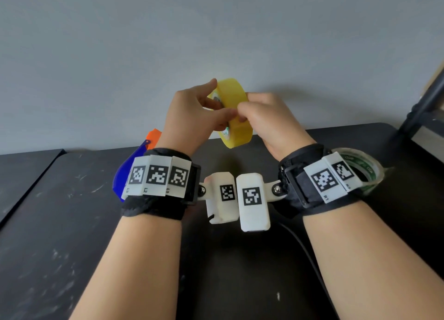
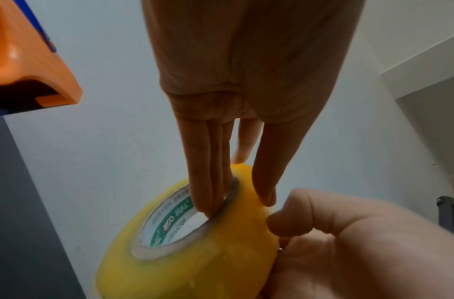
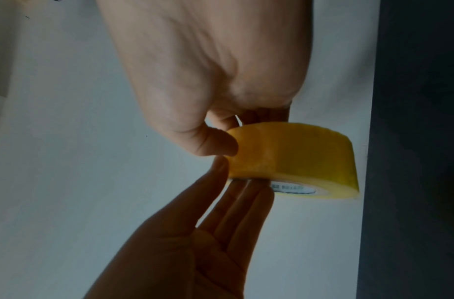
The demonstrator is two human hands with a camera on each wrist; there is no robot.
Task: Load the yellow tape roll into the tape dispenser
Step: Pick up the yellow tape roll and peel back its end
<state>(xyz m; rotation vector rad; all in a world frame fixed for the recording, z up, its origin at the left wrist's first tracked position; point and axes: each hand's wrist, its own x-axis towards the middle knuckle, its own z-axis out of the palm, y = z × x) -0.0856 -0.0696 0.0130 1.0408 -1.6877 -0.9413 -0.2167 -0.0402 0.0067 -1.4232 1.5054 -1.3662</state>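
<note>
The yellow tape roll (image 1: 240,132) (image 2: 195,263) (image 3: 297,153) is held in the air above the black table (image 1: 60,223), between both hands. My left hand (image 1: 219,108) (image 2: 236,202) has several fingers inside the roll's white-and-green core, with the thumb on the yellow outer face. My right hand (image 1: 247,103) (image 3: 236,129) pinches the outer face at the roll's near edge with thumb and curled fingers. The blue and orange tape dispenser (image 1: 122,175) (image 2: 29,60) lies on the table behind my left wrist, mostly hidden by it.
A clear tape roll with a green core (image 1: 367,173) lies on the table behind my right wrist. A dark metal frame (image 1: 425,103) stands at the far right. A grey wall runs along the back edge of the table.
</note>
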